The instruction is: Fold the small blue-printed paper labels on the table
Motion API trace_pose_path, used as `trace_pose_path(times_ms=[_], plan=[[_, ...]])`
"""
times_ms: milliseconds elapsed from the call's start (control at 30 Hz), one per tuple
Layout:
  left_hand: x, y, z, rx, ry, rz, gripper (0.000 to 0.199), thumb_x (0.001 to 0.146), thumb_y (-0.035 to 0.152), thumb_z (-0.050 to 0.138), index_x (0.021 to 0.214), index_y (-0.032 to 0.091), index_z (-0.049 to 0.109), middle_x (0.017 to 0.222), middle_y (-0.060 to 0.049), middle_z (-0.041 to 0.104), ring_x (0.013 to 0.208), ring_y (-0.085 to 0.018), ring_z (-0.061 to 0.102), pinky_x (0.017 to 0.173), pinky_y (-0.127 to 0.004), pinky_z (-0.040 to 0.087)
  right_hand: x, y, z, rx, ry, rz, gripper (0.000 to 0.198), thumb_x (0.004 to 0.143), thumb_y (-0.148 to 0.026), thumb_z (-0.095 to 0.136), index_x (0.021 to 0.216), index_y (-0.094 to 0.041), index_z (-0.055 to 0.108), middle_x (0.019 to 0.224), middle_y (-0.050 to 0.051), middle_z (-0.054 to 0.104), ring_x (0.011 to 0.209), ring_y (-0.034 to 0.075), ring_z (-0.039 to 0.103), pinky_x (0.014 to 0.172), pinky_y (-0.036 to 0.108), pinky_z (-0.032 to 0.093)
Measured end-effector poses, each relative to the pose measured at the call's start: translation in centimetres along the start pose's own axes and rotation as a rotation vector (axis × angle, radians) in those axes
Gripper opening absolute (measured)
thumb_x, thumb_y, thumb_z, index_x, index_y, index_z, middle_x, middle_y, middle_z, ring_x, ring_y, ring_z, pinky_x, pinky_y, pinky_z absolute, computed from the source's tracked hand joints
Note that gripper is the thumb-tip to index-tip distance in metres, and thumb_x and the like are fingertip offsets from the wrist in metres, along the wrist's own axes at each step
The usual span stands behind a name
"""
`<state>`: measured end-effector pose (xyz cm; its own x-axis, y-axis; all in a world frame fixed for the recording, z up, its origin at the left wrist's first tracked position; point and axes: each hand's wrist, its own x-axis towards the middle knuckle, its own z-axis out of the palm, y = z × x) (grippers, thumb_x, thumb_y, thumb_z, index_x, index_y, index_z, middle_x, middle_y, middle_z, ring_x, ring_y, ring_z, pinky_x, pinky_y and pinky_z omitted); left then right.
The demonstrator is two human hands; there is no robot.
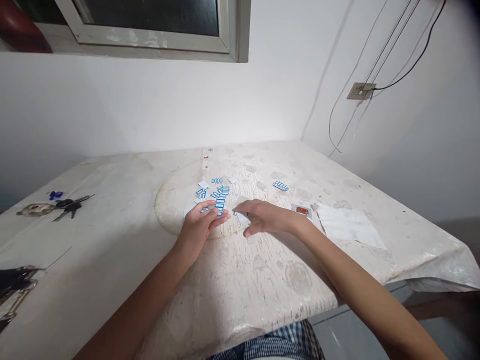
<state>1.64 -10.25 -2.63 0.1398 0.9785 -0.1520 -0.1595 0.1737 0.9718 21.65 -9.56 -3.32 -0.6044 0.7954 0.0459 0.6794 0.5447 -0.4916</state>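
Between the thumb and fingers of my left hand is a small white paper piece printed with blue-outlined rectangles. My right hand hovers low over the table just to its right, palm down, thumb spread from the fingers. Under its fingertips lie a white scrap and a bit of blue print, partly hidden. Beyond my left hand more blue-printed pieces lie loosely, among them a short row and a plain white square. Another blue-printed piece rests apart to the right.
A small packet with a reddish-brown picture and a white sheet lie right of my hands. Keys, a blue object and a black item with metal clips are at left. Plastic covers the table; a wall stands behind.
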Motion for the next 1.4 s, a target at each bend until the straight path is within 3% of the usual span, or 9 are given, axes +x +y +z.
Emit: trace_pose_path(times_ms=[200,300,500,600,700,800,1100,1233,1400], plan=[[-0.2,-0.1,0.1,0.025,-0.033,0.009,0.032,0.077,0.02,0.059,0.106,0.012,0.047,0.082,-0.007,0.069,0.083,-0.016,0.066,0.089,-0.031,0.05,-0.5,-0.8,-0.1,-0.076,0.042,-0.03,0.05,0.073,-0.009,0.056,0.122,-0.021,0.051,0.107,0.007,0.059,0.095,0.02,0.051,0.075,0.029,0.04],[-0.1,-0.1,0.2,0.03,-0.018,0.011,0.032,0.077,0.019,0.059,0.105,0.012,0.048,0.08,-0.007,0.069,0.082,-0.016,0.066,0.089,-0.031,0.05,-0.6,-0.9,0.1,-0.13,0.104,-0.073,0.039,0.076,-0.008,0.047,0.112,-0.02,0.058,0.101,0.007,0.062,0.09,0.019,0.053,0.072,0.028,0.038],[0.3,-1.0,-0.1,0.048,-0.046,-0.04,0.031,0.076,0.022,0.06,0.104,0.013,0.049,0.08,-0.007,0.068,0.079,-0.016,0.067,0.087,-0.03,0.051,-0.3,-0.6,0.2,-0.169,0.174,-0.011,0.025,0.077,-0.01,0.044,0.089,-0.019,0.063,0.07,0.003,0.061,0.062,0.013,0.049,0.057,0.025,0.03],[0.4,-1.4,-0.3,0.041,-0.077,-0.044,0.033,0.076,0.024,0.061,0.105,0.014,0.049,0.081,-0.007,0.068,0.076,-0.015,0.067,0.083,-0.028,0.053,-0.2,-0.2,-0.4,0.051,0.247,0.042,0.021,0.08,-0.014,0.043,0.087,-0.017,0.062,0.065,0.001,0.059,0.057,0.011,0.048,0.055,0.024,0.031],[0.2,-1.5,0.0,0.041,-0.102,-0.05,0.034,0.076,0.024,0.06,0.107,0.014,0.049,0.08,-0.006,0.068,0.069,-0.014,0.067,0.077,-0.029,0.054,-0.1,0.1,-1.2,0.475,0.34,0.117,0.014,0.081,-0.026,0.049,0.082,-0.015,0.058,0.068,0.002,0.061,0.061,0.012,0.055,0.058,0.025,0.038],[-0.3,-1.2,0.7,0.028,-0.121,-0.088,0.033,0.077,0.02,0.058,0.107,0.012,0.049,0.079,-0.007,0.068,0.066,-0.014,0.066,0.077,-0.031,0.054,-0.2,-0.3,-1.7,0.809,0.286,0.153,0.019,0.072,-0.032,0.061,0.076,-0.014,0.057,0.066,0.002,0.062,0.058,0.011,0.054,0.056,0.025,0.041],[-0.6,-1.9,1.1,0.053,-0.247,-0.17,0.027,0.081,0.019,0.05,0.108,0.014,0.049,0.077,-0.003,0.066,0.069,-0.016,0.066,0.078,-0.034,0.052,0.5,-1.5,-0.5,0.897,0.139,0.296,0.024,0.06,-0.03,0.071,0.059,-0.013,0.055,0.059,0.0,0.057,0.051,0.007,0.043,0.048,0.023,0.031],[-0.4,-2.5,0.8,0.042,-0.311,-0.137,0.029,0.08,0.028,0.053,0.106,0.013,0.052,0.084,-0.005,0.065,0.071,-0.017,0.066,0.077,-0.035,0.051,1.0,-0.9,0.7,0.957,0.175,0.301,0.024,0.057,-0.025,0.071,0.058,-0.015,0.049,0.051,-0.001,0.055,0.045,0.006,0.04,0.043,0.022,0.027],[-0.4,-2.7,1.0,0.099,-0.272,-0.097,0.033,0.075,0.028,0.056,0.103,0.012,0.052,0.073,-0.003,0.063,0.061,-0.014,0.063,0.064,-0.03,0.051,1.4,-1.3,1.7,1.069,0.224,0.282,0.021,0.058,-0.016,0.067,0.067,-0.017,0.048,0.052,-0.004,0.052,0.044,0.008,0.044,0.042,0.022,0.027]])
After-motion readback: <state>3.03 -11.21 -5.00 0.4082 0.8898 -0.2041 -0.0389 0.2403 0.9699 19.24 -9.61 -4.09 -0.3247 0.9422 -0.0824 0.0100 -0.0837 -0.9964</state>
